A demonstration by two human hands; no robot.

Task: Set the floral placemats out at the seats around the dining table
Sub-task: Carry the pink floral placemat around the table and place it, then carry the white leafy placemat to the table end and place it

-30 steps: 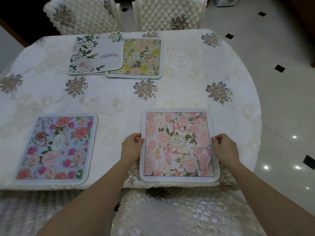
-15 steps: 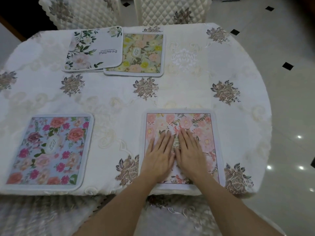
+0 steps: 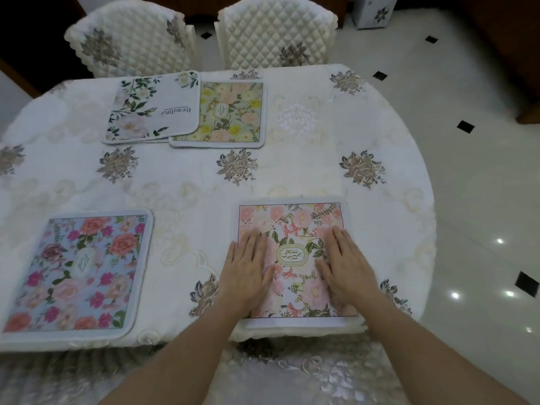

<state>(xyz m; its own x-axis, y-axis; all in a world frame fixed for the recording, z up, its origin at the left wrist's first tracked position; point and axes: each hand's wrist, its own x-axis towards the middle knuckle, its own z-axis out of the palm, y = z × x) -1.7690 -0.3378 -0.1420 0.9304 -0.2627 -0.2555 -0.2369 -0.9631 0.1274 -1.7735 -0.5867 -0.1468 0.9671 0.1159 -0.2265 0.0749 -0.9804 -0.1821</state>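
Tablecloth (image 3: 292,171): matt embroidered cloth. Chair covers (image 3: 274,33), top of frame: quilted fabric. Floor (image 3: 482,200), right: glossy tile.

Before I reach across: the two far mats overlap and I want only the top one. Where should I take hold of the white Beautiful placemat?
Pinch the white Beautiful placemat at its right edge, coming from the right. That edge rests on the yellow floral placemat, so it probably sits raised enough for fingertips.
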